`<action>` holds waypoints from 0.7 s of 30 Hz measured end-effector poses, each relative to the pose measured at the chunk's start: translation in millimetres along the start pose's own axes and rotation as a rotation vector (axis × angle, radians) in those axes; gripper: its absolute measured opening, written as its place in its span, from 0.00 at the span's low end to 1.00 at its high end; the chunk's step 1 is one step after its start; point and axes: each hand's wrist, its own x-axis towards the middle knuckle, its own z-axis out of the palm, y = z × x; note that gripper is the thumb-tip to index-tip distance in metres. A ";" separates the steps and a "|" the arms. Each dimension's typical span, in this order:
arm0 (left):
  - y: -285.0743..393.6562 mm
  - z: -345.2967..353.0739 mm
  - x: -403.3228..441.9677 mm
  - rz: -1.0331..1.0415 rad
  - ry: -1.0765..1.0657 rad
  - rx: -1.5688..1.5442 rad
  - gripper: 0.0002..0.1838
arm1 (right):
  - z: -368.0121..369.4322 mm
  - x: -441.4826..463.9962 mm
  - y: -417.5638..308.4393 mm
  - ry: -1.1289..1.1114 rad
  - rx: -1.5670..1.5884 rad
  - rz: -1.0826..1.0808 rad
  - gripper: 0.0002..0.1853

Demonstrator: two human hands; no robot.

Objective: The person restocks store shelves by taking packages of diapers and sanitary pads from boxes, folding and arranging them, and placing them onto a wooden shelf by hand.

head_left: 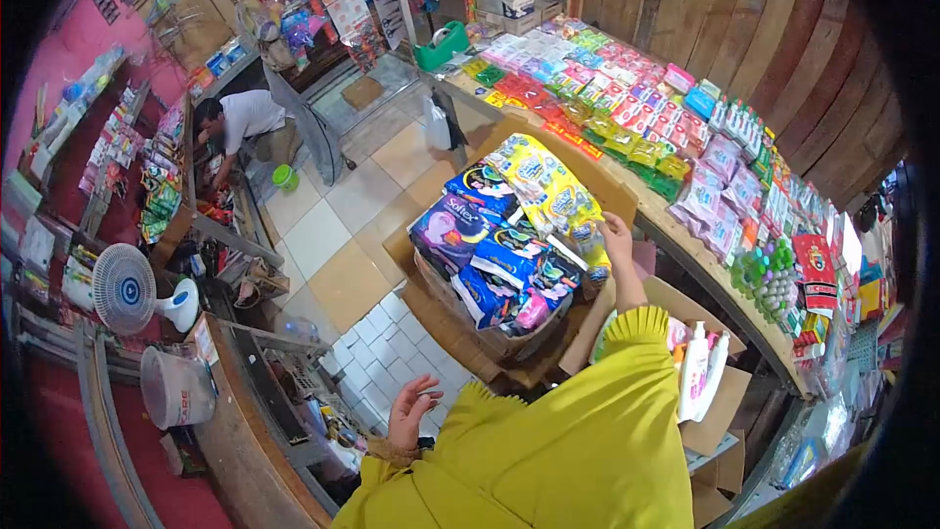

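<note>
My right hand (617, 238) pinches the edge of a yellow printed packet (558, 194), which lies on top of a full cardboard box (460, 341). Beneath and beside it in the box are dark blue and purple packs of sanitary pads (448, 227), one marked Softex. Farther to the left, my left hand (411, 411) hangs above the floor, fingers loosely bent and apart, with nothing in it. Yellow-green sleeves cover both arms.
A long counter (676, 225) of soaps and sachets runs along the right. White pump bottles (695, 372) stand in another box near my right arm. At left are a fan (124, 289) and a clear bucket (176, 387). A person (250, 122) crouches by the far shelves.
</note>
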 end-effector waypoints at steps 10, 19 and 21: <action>9.2 -11.0 26.3 -0.026 0.105 0.002 0.22 | 29.5 15.4 43.8 0.078 -0.725 0.152 0.30; 1.4 -10.5 55.5 -0.025 0.001 0.019 0.22 | 17.8 23.5 10.1 -0.013 -0.502 0.034 0.19; 4.5 -9.9 60.4 -0.017 -0.001 0.047 0.22 | 12.3 31.6 -20.2 0.035 -0.305 -0.019 0.17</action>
